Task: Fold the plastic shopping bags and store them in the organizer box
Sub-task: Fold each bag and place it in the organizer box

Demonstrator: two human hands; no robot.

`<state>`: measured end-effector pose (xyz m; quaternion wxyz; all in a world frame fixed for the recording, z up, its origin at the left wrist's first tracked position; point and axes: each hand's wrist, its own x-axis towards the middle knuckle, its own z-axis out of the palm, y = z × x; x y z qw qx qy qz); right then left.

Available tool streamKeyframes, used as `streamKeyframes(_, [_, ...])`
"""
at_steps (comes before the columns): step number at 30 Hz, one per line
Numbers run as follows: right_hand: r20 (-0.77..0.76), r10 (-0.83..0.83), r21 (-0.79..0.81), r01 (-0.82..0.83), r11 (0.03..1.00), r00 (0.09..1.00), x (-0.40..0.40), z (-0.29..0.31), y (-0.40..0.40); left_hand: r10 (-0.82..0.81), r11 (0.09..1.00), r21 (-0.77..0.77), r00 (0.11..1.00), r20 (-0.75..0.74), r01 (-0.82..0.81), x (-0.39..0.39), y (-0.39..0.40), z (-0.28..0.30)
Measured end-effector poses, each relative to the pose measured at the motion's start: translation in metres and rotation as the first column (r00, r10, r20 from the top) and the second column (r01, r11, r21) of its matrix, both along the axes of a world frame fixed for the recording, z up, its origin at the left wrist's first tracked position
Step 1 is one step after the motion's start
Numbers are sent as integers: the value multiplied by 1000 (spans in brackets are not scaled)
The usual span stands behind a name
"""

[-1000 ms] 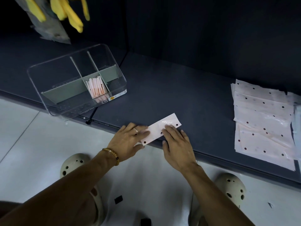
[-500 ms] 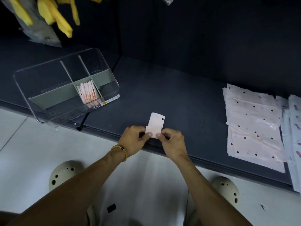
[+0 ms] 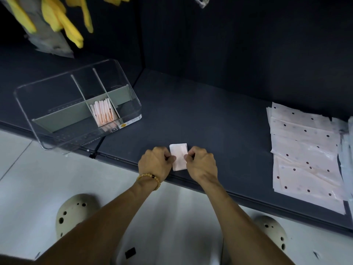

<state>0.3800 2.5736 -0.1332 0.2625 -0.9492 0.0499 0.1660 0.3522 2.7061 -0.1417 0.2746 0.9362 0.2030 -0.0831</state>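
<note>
Dark shelf, front edge. Left hand and right hand pinch the folded bag from both sides. Slick plastic: loosen either pinch and it probably springs open before the organizer box, well left.

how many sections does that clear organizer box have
6. The organizer box has three rear sections and three front ones; folded bags fill the front middle, and the other five look empty.

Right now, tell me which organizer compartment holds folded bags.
The middle front compartment of the clear organizer box: pink folded bags stand upright inside; the others look empty.
</note>
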Motion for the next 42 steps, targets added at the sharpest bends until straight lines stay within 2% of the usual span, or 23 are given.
streamKeyframes(3, [-44, -28, 26, 29, 999, 999, 5, 0, 1, -46, 997, 63, 995, 88, 40, 1, 4, -1])
streamKeyframes(5, [-65, -42, 45, 45, 998, 997, 8, -2, 1, -168, 985, 67, 965, 200, 158, 2, 6, -4])
streamKeyframes(8, [-104, -49, 58, 55, 997, 993, 12, -3, 2, -478, 878, 148, 849, 223, 456, 7, 10, -6])
streamKeyframes(10, [-67, -70, 69, 75, 995, 995, 12, -1, 2, -569, 821, 182, 799, 196, 541, 8, 12, -7])
streamKeyframes(12, [88, -134, 115, 124, 986, 987, 6, 0, 2, -551, 833, 184, 808, 207, 521, 7, 12, -8])
streamKeyframes(14, [314, -141, 93, 117, 989, 939, -7, 1, -3, -506, 861, 180, 836, 213, 476, 4, 8, -8])
streamKeyframes(16, [496, 16, -45, 7, 999, 868, -23, -5, -11, -451, 891, 164, 864, 224, 423, 0, 5, -9])
streamKeyframes(17, [533, 122, -129, -62, 990, 837, -31, -10, -16, -423, 905, 159, 877, 230, 395, -3, 3, -9])
streamKeyframes(18, [513, 218, -202, -130, 971, 830, -39, -16, -20, -404, 913, 166, 884, 236, 373, -6, 2, -10])
streamKeyframes(20, [366, 337, -280, -243, 929, 868, -50, -25, -24, -390, 916, 198, 889, 240, 349, -12, -1, -11])
streamKeyframes(22, [246, 401, -331, -312, 890, 883, -55, -33, -25, -374, 918, 234, 895, 244, 320, -16, -3, -10])
streamKeyframes(24, [189, 448, -383, -355, 853, 874, -54, -38, -27, -379, 908, 286, 890, 254, 306, -17, -2, -9])
streamKeyframes(27, [113, 500, -425, -413, 805, 859, -48, -38, -32, -553, 809, 399, 790, 267, 431, -9, -3, -7])
streamKeyframes(29, [94, 517, -434, -432, 790, 851, -46, -37, -33, -705, 696, 385, 680, 203, 606, 0, -11, -9])
streamKeyframes(30, [96, 518, -434, -433, 790, 850, -46, -36, -32, -740, 663, 348, 652, 167, 663, 3, -16, -12])
streamKeyframes(33, [104, 503, -419, -421, 805, 858, -48, -36, -30, -748, 659, 291, 644, 159, 694, 10, -17, -23])
streamKeyframes(37, [99, 499, -406, -423, 810, 861, -47, -36, -30, -791, 611, 269, 582, 186, 745, 18, 2, -23])
streamKeyframes(42, [127, 497, -401, -414, 817, 858, -47, -37, -31, -781, 616, 295, 616, 105, 731, 22, 41, -21])
